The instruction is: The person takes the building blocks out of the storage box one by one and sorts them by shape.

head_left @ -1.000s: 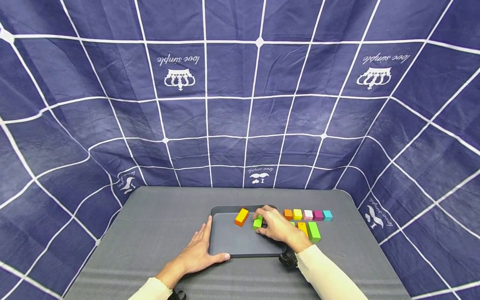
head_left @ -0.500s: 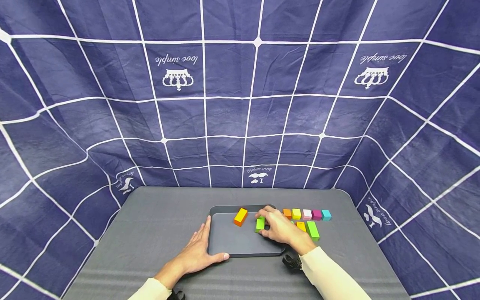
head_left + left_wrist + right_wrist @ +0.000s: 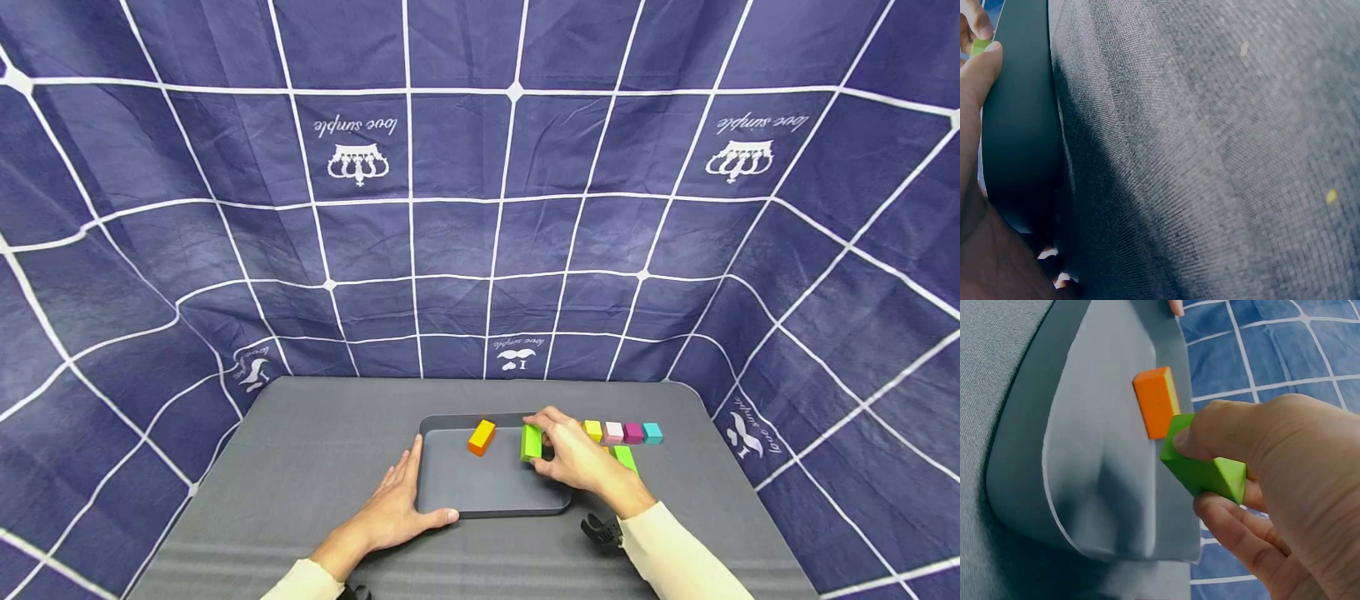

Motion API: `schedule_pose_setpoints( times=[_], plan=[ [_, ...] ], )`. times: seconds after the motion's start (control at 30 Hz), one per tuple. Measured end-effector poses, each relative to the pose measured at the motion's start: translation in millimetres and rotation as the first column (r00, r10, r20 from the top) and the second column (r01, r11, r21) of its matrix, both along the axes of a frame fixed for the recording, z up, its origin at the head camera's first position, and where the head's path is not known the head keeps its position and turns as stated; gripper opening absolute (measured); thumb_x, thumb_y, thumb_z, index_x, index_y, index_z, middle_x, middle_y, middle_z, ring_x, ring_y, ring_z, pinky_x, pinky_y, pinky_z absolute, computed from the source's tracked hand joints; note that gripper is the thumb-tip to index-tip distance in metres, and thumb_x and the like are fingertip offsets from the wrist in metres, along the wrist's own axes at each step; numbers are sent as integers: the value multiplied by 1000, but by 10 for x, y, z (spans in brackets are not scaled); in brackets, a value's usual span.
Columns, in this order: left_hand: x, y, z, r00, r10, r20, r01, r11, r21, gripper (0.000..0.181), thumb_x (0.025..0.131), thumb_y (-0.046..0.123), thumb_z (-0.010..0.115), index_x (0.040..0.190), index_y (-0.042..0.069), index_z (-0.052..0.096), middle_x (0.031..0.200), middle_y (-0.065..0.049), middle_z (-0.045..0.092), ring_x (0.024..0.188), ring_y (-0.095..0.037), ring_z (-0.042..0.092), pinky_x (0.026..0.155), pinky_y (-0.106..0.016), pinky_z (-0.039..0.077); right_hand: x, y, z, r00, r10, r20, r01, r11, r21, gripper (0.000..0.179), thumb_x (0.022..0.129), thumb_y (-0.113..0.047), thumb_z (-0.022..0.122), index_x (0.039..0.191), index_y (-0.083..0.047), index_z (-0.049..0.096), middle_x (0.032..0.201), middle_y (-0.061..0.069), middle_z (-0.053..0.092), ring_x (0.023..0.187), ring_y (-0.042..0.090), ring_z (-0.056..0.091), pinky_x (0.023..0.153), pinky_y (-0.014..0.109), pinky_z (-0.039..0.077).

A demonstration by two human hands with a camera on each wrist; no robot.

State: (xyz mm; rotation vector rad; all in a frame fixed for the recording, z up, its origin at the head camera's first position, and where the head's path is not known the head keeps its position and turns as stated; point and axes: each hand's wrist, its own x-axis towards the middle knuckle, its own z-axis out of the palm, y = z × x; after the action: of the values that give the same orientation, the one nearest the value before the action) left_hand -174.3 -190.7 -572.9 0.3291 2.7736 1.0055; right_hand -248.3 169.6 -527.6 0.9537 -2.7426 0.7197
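My right hand (image 3: 576,457) pinches a green block (image 3: 531,444) between thumb and fingers above the right part of a dark grey tray (image 3: 480,487). In the right wrist view the green block (image 3: 1194,467) is tilted, with the thumb on one face and fingertips below. An orange block (image 3: 482,437) with a yellower top lies in the tray towards the back. My left hand (image 3: 396,507) rests against the tray's left side, its fingers straight along the wall and the thumb at the front left corner. Only the tray's outer wall (image 3: 1022,125) and part of that hand show in the left wrist view.
Right of the tray stands a row of small cubes: yellow (image 3: 593,431), pink (image 3: 613,432), magenta (image 3: 633,432) and cyan (image 3: 652,432). A longer green block (image 3: 624,457) lies in front of them, partly behind my right hand. A blue patterned cloth (image 3: 450,233) hangs behind the grey tabletop (image 3: 330,433).
My right hand has moved to the right with the green block and turned it so more of it shows. The left hand and the orange block have kept their places.
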Motion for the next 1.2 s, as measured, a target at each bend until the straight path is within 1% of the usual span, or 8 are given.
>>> schedule_pose_setpoints(
  times=[0.27,0.37,0.5,0.6,0.77,0.93,1.03,1.2],
  plan=[
    [-14,11,61,1000,-8,-1,8,1000,-7,150,88,69,94,187,0,4,191,-32,24,180,-54,24,146,-74,22,67,206,144,1000,21,-15,-21,1000,12,60,85,-5,96,141,-1,77,122,8,74,89,17,70,79,20,61],
    [-26,16,66,1000,-7,-15,7,1000,-6,149,88,69,94,187,0,5,190,-33,26,179,-54,25,145,-75,24,91,306,228,1000,16,-24,-16,1000,-12,61,83,-2,96,141,-2,77,122,8,74,90,19,73,79,23,64],
    [-27,22,44,1000,-7,-7,7,1000,-5,150,88,70,93,187,1,5,191,-33,26,180,-53,25,146,-74,23,109,449,307,999,23,-34,-24,999,-39,61,82,2,95,141,0,77,121,8,74,89,14,71,77,25,65],
    [-6,18,34,1000,-2,8,2,1000,-8,150,89,71,93,187,1,3,191,-31,25,181,-52,24,147,-72,21,119,552,329,998,34,-53,-36,999,-41,61,83,3,95,141,1,77,121,8,74,88,12,69,76,26,65],
    [16,7,36,1000,2,4,-2,1000,0,149,89,70,94,187,1,4,192,-31,25,180,-53,24,146,-73,22,129,717,342,998,19,-63,-23,997,-71,63,82,5,96,141,3,76,124,10,75,88,17,75,78,32,70],
    [21,-2,34,1000,6,5,-6,1000,-4,149,89,70,93,187,2,4,192,-30,24,181,-52,24,146,-73,22,121,872,347,1000,3,-18,-5,994,-113,63,83,8,95,142,5,75,126,11,75,89,18,75,78,25,71],
    [21,-3,30,1000,6,9,-6,1000,-6,150,88,71,93,187,3,4,192,-29,24,181,-52,24,147,-73,22,110,970,345,999,1,-39,-5,995,-100,63,80,9,95,140,4,76,123,8,74,87,13,71,76,25,70],
    [3,2,16,1000,3,8,-3,1000,-3,149,88,71,93,187,2,4,192,-29,24,181,-52,23,147,-72,22,85,1119,353,994,-14,-110,8,998,-55,63,76,5,98,136,1,78,116,3,74,87,-4,59,71,23,60]
  ],
)
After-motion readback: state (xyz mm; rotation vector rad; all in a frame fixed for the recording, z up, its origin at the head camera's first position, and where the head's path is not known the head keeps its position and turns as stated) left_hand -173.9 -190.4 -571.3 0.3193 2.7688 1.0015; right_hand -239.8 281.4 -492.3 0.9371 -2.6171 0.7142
